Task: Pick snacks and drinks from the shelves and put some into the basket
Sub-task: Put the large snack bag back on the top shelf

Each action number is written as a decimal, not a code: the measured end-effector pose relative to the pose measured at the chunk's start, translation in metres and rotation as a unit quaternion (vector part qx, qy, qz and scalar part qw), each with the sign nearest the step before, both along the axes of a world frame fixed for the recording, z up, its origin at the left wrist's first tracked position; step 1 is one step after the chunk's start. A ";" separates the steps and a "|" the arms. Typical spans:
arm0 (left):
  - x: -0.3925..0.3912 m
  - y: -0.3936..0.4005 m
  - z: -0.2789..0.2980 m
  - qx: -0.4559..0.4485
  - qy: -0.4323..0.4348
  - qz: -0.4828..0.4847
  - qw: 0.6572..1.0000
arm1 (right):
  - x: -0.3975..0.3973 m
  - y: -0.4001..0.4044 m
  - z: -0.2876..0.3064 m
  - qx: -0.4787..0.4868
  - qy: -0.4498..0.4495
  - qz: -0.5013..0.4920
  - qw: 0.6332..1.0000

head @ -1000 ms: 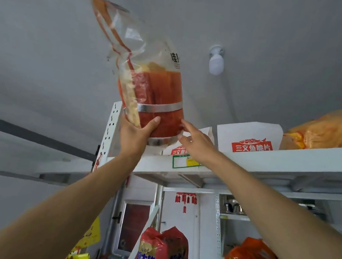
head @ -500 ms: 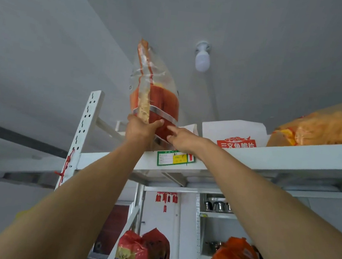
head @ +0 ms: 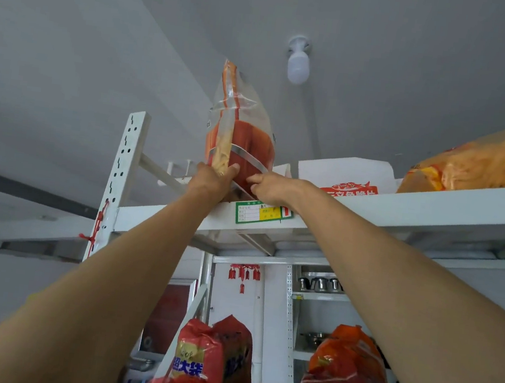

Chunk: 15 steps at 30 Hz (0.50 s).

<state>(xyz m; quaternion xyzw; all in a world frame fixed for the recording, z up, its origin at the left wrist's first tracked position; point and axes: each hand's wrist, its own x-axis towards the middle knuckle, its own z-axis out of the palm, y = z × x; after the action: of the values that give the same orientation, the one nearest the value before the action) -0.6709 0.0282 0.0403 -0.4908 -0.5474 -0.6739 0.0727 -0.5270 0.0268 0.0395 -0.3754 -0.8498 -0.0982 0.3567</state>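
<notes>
Both arms extend upward from the lower corners of the frame toward the top shelf [head: 432,205] at centre. The left hand [head: 212,177] has its grip closed around the lower left edge of the snack bag [head: 241,139], thumb on the near face, fingers behind. The right hand [head: 272,187] meets the bag's lower right corner, fingers curled and pinching at the silver band; this grip is closed on the bag too. The bag stands upright at the front edge of the shelf, just above the price label [head: 258,213]; whether its base rests on the shelf cannot be told, as the hands cover it. To its right on the same shelf sit a white box [head: 347,174] and, at the right edge of the frame, an orange bag [head: 480,167]. A bulb [head: 297,67] hangs on the ceiling above. Red bags [head: 201,355] occupy the lower centre.
</notes>
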 end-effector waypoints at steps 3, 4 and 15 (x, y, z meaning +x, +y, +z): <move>0.005 -0.010 -0.019 0.030 0.014 0.020 0.999 | 0.002 0.001 -0.004 0.004 0.034 0.028 0.999; 0.007 -0.014 -0.027 0.048 0.024 0.024 0.998 | 0.002 0.002 -0.005 0.013 0.054 0.032 0.998; 0.015 -0.081 -0.133 0.063 0.036 -0.059 0.996 | -0.005 -0.014 -0.062 0.130 0.368 0.175 0.904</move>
<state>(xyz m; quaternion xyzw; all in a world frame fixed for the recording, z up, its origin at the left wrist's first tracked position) -0.6555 -0.0526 -0.0928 -0.5406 -0.4705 -0.6924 0.0831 -0.5322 0.0132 -0.0223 -0.1807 -0.6899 0.0015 0.7010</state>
